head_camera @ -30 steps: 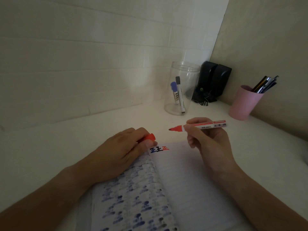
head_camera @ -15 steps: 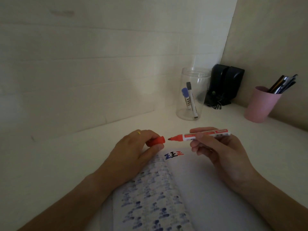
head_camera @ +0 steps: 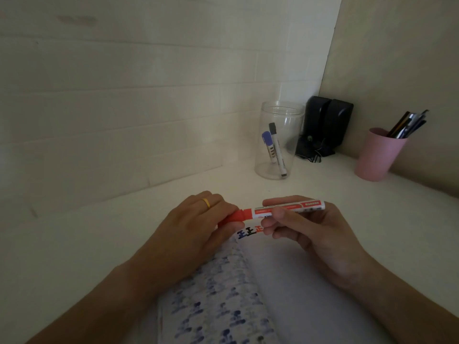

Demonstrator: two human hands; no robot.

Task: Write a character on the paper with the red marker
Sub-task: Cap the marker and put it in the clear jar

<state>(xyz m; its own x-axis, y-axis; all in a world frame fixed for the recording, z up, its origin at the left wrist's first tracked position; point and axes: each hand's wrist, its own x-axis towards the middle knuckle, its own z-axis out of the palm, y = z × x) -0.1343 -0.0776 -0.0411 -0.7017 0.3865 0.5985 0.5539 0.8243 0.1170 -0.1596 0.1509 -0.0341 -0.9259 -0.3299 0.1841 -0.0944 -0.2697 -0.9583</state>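
The red marker (head_camera: 288, 209) lies level above the open notebook, its white barrel pinched in my right hand (head_camera: 315, 234). My left hand (head_camera: 196, 227), with a gold ring, grips the red cap (head_camera: 234, 218), which sits over the marker's tip. The right-hand page of the notebook (head_camera: 298, 281) is lined paper. At its top are three small characters (head_camera: 249, 232) in blue, black and red, partly hidden by my right fingers. The left page is covered with blue marks.
A clear plastic jar (head_camera: 279, 140) with a blue and a black marker stands at the back of the white desk. Black speakers (head_camera: 325, 125) fill the corner. A pink cup (head_camera: 377, 155) of pens stands at the right by the wall.
My hands came together: the bare tip that pointed at the cap is now covered by the cap. Both hands sit a little higher over the page's top.
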